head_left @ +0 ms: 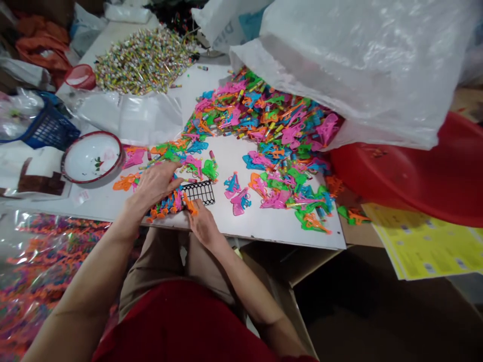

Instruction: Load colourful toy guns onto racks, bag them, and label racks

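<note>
On and around one white table (230, 151), we count one left hand (158, 182), one right hand (205, 224), one black grid (200, 192), one red-rimmed bowl (85, 163), one blue basket (56, 128) and one large red basin (426, 173); toy pieces (290, 136) and striped tubes (143, 60) defy our tally.

A deep red top (181, 317) covers the torso at seven o'clock, its cloth plain, with a rounded outline towards the lap. Beyond it, between seven and eight o'clock, are brown trousers (151, 269), matt, dull and creased over the thighs. The left forearm (90, 276), at eight o'clock, and the right forearm (249, 281), near six, are bare. At five o'clock a sliver of red fabric (300, 358) shows, possibly a sleeve edge.
</note>
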The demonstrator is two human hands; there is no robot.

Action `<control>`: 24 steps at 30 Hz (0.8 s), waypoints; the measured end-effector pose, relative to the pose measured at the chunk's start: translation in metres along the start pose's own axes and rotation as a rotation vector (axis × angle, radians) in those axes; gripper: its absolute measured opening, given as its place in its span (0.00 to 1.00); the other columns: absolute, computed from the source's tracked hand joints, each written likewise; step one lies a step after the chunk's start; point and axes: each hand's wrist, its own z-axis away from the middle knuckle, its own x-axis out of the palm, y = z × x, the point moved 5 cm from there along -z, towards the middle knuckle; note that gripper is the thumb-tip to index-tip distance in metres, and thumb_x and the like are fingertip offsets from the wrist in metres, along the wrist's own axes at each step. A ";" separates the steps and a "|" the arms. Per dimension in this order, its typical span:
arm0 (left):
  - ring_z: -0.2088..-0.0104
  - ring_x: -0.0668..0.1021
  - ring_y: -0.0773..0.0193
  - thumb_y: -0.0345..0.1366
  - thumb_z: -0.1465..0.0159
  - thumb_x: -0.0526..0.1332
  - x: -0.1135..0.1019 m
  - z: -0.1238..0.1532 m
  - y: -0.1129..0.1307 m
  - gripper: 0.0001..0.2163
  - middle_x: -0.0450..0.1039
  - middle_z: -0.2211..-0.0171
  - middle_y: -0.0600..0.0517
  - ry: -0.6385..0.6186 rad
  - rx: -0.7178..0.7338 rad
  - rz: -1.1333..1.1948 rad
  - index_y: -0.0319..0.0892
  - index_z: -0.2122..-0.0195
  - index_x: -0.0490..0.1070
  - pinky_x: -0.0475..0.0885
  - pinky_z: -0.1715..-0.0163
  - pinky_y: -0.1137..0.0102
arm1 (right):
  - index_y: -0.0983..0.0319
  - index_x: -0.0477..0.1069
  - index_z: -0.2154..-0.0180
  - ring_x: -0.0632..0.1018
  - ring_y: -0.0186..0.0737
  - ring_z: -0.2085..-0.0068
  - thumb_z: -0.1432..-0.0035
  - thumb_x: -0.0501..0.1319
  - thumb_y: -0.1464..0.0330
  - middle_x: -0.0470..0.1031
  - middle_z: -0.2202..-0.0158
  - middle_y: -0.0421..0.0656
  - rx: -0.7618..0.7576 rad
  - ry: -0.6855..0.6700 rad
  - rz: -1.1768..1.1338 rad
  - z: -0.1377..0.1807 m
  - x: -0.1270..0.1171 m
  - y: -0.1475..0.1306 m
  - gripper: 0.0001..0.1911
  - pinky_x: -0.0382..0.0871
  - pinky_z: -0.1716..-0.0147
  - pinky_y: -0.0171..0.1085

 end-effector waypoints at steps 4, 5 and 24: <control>0.47 0.74 0.50 0.44 0.34 0.54 0.001 0.000 -0.001 0.21 0.73 0.47 0.44 0.010 -0.001 0.025 0.40 0.43 0.66 0.68 0.50 0.61 | 0.64 0.67 0.57 0.73 0.42 0.58 0.40 0.49 0.81 0.70 0.57 0.49 -0.066 -0.106 0.191 -0.002 -0.003 -0.012 0.15 0.71 0.58 0.37; 0.47 0.75 0.50 0.44 0.34 0.54 0.001 0.001 -0.002 0.21 0.73 0.47 0.43 0.009 -0.009 0.024 0.40 0.43 0.65 0.68 0.50 0.60 | 0.64 0.67 0.56 0.73 0.42 0.58 0.40 0.48 0.82 0.70 0.57 0.49 -0.060 -0.137 0.223 -0.004 -0.005 -0.015 0.15 0.71 0.59 0.38; 0.51 0.78 0.50 0.44 0.33 0.51 0.009 0.002 0.000 0.21 0.75 0.50 0.41 0.064 0.055 0.052 0.38 0.44 0.67 0.71 0.51 0.58 | 0.53 0.56 0.42 0.70 0.45 0.45 0.43 0.60 0.69 0.68 0.47 0.48 -0.275 0.146 -0.294 0.012 -0.032 -0.019 0.28 0.68 0.46 0.46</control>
